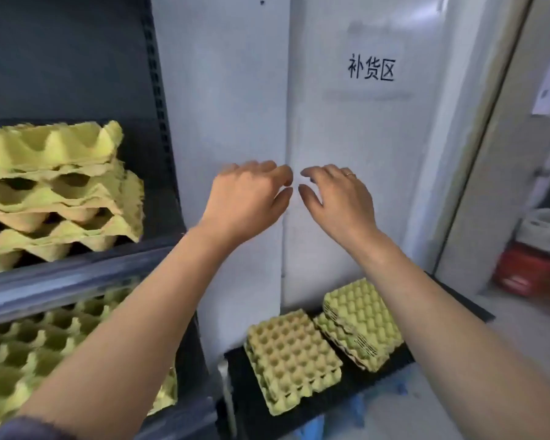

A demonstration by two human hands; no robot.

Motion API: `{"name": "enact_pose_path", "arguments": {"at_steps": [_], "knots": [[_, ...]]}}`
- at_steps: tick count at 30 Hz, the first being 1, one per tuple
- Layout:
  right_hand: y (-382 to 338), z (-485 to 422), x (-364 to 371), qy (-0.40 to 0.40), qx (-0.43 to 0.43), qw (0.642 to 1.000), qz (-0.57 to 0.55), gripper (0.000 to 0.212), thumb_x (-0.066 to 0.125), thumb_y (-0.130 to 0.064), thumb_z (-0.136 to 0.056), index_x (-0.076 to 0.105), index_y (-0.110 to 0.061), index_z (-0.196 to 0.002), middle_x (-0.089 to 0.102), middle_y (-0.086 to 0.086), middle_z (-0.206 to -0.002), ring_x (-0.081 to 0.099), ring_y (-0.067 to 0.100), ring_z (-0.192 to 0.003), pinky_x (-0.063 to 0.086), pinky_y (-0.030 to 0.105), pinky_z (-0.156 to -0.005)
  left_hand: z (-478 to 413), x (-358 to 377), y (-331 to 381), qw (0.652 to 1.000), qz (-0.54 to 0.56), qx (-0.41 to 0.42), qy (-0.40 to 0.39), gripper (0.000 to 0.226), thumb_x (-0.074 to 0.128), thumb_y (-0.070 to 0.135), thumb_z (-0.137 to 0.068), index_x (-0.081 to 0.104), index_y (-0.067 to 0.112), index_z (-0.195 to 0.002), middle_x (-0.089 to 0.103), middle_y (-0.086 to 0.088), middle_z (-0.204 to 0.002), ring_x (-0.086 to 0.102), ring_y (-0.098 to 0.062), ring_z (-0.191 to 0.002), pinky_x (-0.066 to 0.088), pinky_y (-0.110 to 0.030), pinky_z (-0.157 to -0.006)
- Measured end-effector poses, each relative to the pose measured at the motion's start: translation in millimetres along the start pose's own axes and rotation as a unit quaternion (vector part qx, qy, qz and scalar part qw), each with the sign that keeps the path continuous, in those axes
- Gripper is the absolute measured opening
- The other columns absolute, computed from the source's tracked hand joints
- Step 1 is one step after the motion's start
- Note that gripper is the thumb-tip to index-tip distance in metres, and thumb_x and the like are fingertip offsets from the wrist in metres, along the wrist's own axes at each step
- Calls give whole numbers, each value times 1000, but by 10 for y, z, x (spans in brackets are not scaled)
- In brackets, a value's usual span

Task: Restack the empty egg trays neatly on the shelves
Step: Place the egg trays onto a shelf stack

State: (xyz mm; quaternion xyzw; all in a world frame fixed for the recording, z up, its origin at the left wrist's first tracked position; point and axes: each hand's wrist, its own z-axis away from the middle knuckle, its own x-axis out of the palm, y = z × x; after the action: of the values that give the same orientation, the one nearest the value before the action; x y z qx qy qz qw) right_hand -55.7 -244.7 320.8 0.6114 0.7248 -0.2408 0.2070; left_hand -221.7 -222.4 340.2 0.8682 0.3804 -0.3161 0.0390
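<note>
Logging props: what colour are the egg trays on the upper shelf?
The egg trays are yellow-green; head view.

Yellow-green egg trays (54, 188); dark grey shelf (77, 271); white wall (223, 90), black lettering (371, 68); red box (527, 274).

Both forearms are uncovered from the wrist to well above mid-forearm. The left hand (248, 198) and the right hand (340, 198) are ungloved. The right hand wears one thin, pale metal ring (350, 175) near the base of a finger. On the left arm, a dark fabric sleeve (29, 428) begins at the lower frame edge. It is blurred, so its weave and cuff detail cannot be resolved.
</note>
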Motion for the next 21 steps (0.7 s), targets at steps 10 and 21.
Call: {"name": "enact_pose_path", "arguments": {"at_steps": [10, 21], "knots": [[1658, 211, 683, -171, 91, 976, 100, 38, 40, -38, -99, 53, -23, -131, 58, 1, -125, 50, 26, -116, 44, 38, -89, -545, 1979, 409, 983, 89, 11, -157, 27, 40, 36, -95, 57, 24, -112, 62, 4, -106, 58, -21, -100, 38, -32, -79], [3612, 818, 1142, -342, 198, 910, 122, 38, 43, -35, -97, 50, -23, -133, 59, 5, -121, 55, 28, -112, 47, 42, -90, -660, 3939, 1320, 922, 152, 20, -356, 27, 37, 37, -97, 56, 28, -113, 60, 6, -111, 57, -18, -103, 42, -33, -81]]}}
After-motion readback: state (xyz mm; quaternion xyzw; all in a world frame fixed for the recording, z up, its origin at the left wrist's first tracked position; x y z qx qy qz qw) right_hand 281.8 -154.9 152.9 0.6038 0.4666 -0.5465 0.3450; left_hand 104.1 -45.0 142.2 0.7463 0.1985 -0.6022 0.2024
